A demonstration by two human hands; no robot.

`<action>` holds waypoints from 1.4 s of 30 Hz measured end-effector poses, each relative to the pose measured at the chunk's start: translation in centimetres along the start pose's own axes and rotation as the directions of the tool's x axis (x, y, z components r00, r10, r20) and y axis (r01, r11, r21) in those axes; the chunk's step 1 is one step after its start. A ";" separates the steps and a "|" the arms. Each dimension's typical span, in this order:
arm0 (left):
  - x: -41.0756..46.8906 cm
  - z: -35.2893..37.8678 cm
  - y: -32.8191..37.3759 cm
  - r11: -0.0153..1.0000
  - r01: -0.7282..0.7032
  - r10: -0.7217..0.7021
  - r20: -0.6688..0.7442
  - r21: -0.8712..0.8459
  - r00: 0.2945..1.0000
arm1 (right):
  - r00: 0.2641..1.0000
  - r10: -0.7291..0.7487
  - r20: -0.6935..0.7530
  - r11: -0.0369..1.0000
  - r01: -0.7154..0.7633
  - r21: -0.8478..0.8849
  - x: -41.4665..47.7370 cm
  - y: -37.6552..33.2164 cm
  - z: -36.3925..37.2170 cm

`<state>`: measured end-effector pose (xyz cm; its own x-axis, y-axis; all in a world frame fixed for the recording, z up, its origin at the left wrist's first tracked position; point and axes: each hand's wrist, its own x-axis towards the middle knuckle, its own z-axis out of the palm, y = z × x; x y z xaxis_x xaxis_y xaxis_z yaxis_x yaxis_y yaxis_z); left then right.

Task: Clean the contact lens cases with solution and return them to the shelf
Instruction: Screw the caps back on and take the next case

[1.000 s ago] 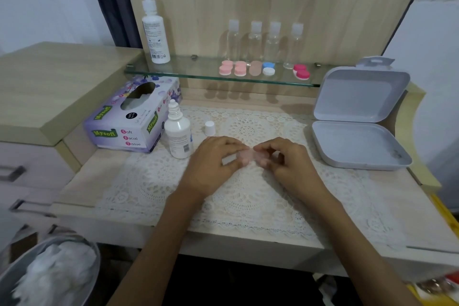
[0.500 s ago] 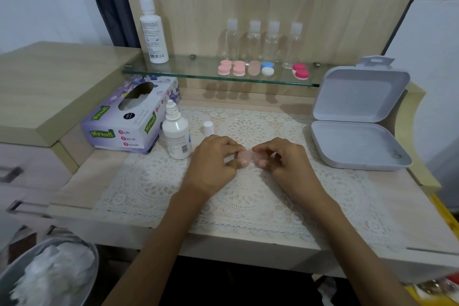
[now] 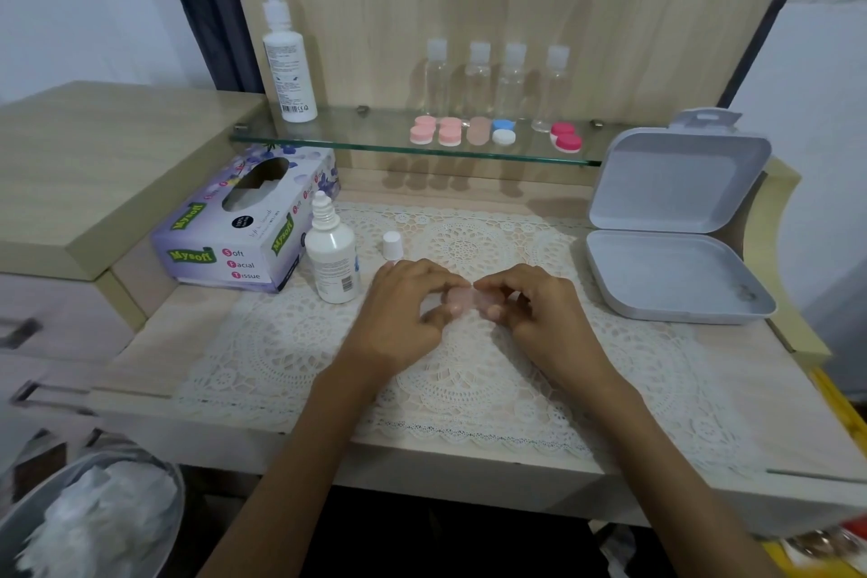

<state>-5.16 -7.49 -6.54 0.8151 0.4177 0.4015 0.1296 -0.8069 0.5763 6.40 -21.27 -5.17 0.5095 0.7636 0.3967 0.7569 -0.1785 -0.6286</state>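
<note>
Pale pink contact lens case (image 3: 469,299) is lying crosswise between the fingertips, its long axis running hand to hand. Left hand (image 3: 403,314) and right hand (image 3: 539,310) are each pinching one end with curled fingers, equally near.

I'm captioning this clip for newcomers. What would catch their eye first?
The left hand and right hand meet over the lace mat, pinching a pale pink lens case between them. Behind, a colourful row of lens cases lines the glass shelf, and a white box lies open at the right.
</note>
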 end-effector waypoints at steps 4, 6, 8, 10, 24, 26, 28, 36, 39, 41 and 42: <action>0.1 -0.1 0.3 0.997 0.056 -0.057 -0.032 -0.052 0.998 | 1.000 0.001 0.001 1.000 -0.001 -0.008 0.0 0.1 0.1; 0.0 -0.1 0.4 0.994 0.087 -0.090 -0.042 -0.068 0.995 | 1.000 0.003 0.004 1.000 -0.003 -0.008 0.1 0.1 0.1; -0.1 0.0 0.4 0.995 0.080 -0.082 -0.049 -0.053 0.995 | 1.000 0.003 0.002 1.000 -0.003 -0.006 0.1 0.1 0.1; -0.1 0.1 0.2 1.000 0.029 -0.029 -0.028 0.008 0.999 | 1.000 -0.002 -0.004 1.000 0.002 0.000 0.0 0.1 0.1; -0.2 0.3 0.0 0.998 -0.024 0.024 0.002 0.061 1.000 | 1.000 -0.007 -0.010 1.000 0.007 0.018 0.0 0.2 0.1; -0.2 0.2 -0.1 0.995 -0.052 0.050 0.021 0.080 0.998 | 1.000 -0.010 -0.009 1.000 0.010 0.016 0.0 0.3 0.2; -0.2 0.2 -0.1 0.996 -0.050 0.049 0.017 0.069 0.999 | 1.000 -0.011 -0.007 1.000 0.011 0.014 0.0 0.3 0.2; -0.1 0.1 0.2 1.000 -0.017 0.017 -0.023 0.020 1.000 | 1.000 -0.006 -0.005 1.000 0.006 0.014 -0.1 0.3 0.2; -0.2 0.2 0.1 0.996 -0.032 0.032 0.005 0.086 0.999 | 1.000 -0.008 -0.005 1.000 0.008 0.009 -0.1 0.3 0.2; -0.2 0.2 0.0 0.995 -0.038 0.037 0.015 0.097 0.999 | 1.000 -0.007 -0.006 1.000 0.007 0.009 0.0 0.3 0.2; -0.2 0.1 0.0 0.995 -0.042 0.041 0.010 0.092 0.999 | 1.000 -0.006 -0.007 1.000 0.006 0.012 -0.1 0.3 0.3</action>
<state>-5.24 -7.62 -6.70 0.8251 0.3798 0.4182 0.1464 -0.8587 0.4910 6.52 -21.21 -5.59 0.5077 0.7605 0.4048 0.7549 -0.1663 -0.6344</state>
